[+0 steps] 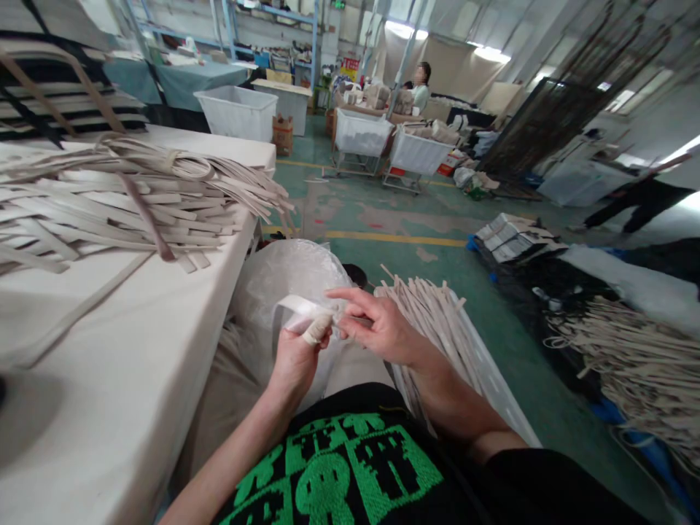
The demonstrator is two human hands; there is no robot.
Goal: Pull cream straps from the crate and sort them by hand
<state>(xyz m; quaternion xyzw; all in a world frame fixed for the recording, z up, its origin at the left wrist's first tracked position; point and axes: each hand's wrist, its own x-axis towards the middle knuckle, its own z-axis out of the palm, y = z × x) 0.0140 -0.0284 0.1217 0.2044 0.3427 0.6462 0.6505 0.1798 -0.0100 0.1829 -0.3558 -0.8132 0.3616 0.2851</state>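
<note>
My left hand [298, 350] is closed on a pale strap [298, 306], pinching it with a bandaged thumb. My right hand [372, 324] pinches the same strap from the right, index finger stretched out over it. Both hands hover above my lap, in front of a clear plastic bag [289, 281]. A crate of similar beige straps [437, 321] stands just right of my right hand.
A white table [125, 379] at my left carries a heap of beige straps [136, 197]. More straps pile on the floor at right [634, 364]. White bins [238, 109] and carts [415, 149] stand farther back, where a person [421, 84] sits. Another person's legs [634, 204] show far right.
</note>
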